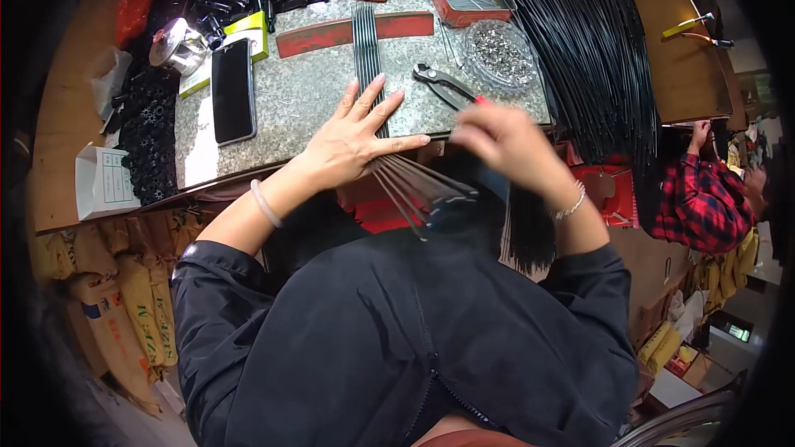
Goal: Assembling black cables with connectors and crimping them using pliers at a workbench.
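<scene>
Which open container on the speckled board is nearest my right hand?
The round clear dish of small metal pieces, beyond your right hand; the other, a rectangular red tin, sits farther back.

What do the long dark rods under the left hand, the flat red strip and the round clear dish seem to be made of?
Long dark rods: probably metal, possibly coated; grey highlights suggest satin finish. Flat red strip: perhaps painted metal; dark worn patches. Round clear dish: glass or plastic, glossy; transparent with glints.

Speckled grey worktop [286,108]
On it: dark rods [364,45], a phone [233,91], pliers [441,86], red strip [406,26], red tin [476,17], clear dish [490,83].
</scene>
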### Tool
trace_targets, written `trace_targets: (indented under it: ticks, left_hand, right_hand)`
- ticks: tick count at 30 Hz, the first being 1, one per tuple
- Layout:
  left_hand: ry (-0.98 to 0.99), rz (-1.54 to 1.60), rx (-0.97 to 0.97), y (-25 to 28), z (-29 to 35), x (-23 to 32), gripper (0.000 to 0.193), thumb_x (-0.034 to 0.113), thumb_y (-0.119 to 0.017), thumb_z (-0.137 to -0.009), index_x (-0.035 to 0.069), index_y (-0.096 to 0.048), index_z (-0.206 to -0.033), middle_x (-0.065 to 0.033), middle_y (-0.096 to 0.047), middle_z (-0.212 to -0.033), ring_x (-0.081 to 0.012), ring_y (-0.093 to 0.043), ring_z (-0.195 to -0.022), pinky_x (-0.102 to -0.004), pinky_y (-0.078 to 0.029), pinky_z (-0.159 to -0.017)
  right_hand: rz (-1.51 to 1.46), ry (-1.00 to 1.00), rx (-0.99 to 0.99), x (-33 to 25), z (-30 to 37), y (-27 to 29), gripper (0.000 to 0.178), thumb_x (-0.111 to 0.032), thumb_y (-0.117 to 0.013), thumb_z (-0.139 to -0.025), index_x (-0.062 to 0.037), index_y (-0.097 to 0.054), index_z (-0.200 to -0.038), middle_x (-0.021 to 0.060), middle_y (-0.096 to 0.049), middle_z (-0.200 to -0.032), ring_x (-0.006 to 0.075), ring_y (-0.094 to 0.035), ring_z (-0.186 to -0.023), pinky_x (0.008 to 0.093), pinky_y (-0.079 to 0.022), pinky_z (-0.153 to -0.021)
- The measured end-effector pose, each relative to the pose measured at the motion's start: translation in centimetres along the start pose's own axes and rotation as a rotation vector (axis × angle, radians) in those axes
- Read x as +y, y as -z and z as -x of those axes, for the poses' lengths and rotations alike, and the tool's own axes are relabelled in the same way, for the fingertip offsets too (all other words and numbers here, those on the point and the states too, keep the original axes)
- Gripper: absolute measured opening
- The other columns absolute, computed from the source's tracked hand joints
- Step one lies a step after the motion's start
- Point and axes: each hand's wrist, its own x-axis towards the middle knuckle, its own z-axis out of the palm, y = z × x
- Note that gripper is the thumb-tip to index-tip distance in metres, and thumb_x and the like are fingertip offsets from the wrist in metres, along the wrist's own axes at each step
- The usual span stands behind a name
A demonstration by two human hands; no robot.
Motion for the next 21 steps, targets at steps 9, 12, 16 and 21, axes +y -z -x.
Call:
trace_targets:
  ticks: [9, 12, 16, 21]
  left_hand:
    - [0.002, 0.040, -0.002, -0.3, -0.4, 0.0, 0.073, 0.011, -0.059, -0.073, 0.050, -0.035, -0.130, -0.0154, -0.032, -0.138, -0.0445, -0.021, -0.131, -0.0593, -0.019, -0.104]
    - [-0.007, -0.043, -0.015, -0.2, -0.2, -0.2, 0.070, 0.015, -0.058, -0.076, 0.051, -0.032, -0.131, -0.0170, -0.035, -0.136, -0.0459, -0.024, -0.129, -0.0609, -0.021, -0.103]
    - [0.018, 0.075, 0.008, -0.1, -0.1, -0.2, 0.074, 0.005, -0.055, -0.073, 0.052, -0.037, -0.128, -0.0145, -0.037, -0.133, -0.0440, -0.025, -0.130, -0.0620, -0.020, -0.103]
    - [0.001, 0.021, -0.007, -0.3, -0.1, -0.3, 0.068, 0.012, -0.053, -0.077, 0.052, -0.034, -0.129, -0.0175, -0.036, -0.134, -0.0448, -0.027, -0.128, -0.0639, -0.021, -0.101]
  right_hand:
    - [0.633, -0.044, 0.252, 9.2, -14.8, 6.1, 0.021, -0.022, -0.068, -0.075, -0.0077, -0.069, -0.089, 0.0119, -0.066, -0.084, 0.0279, -0.063, -0.078, 0.0354, -0.051, -0.071]
    - [0.573, -0.147, 0.103, 10.2, -17.2, 5.9, 0.021, -0.021, -0.069, -0.074, -0.0093, -0.069, -0.091, 0.0117, -0.066, -0.084, 0.0281, -0.063, -0.079, 0.0356, -0.051, -0.072]
    - [0.567, -0.130, -0.001, 10.0, -18.1, 5.8, 0.018, -0.019, -0.068, -0.074, -0.0088, -0.068, -0.088, 0.0118, -0.066, -0.082, 0.0291, -0.063, -0.077, 0.0376, -0.051, -0.071]
    - [0.667, -0.013, 0.042, 10.0, -18.0, 5.7, 0.017, -0.016, -0.066, -0.074, -0.0041, -0.066, -0.086, 0.0128, -0.064, -0.083, 0.0291, -0.061, -0.080, 0.0368, -0.049, -0.071]
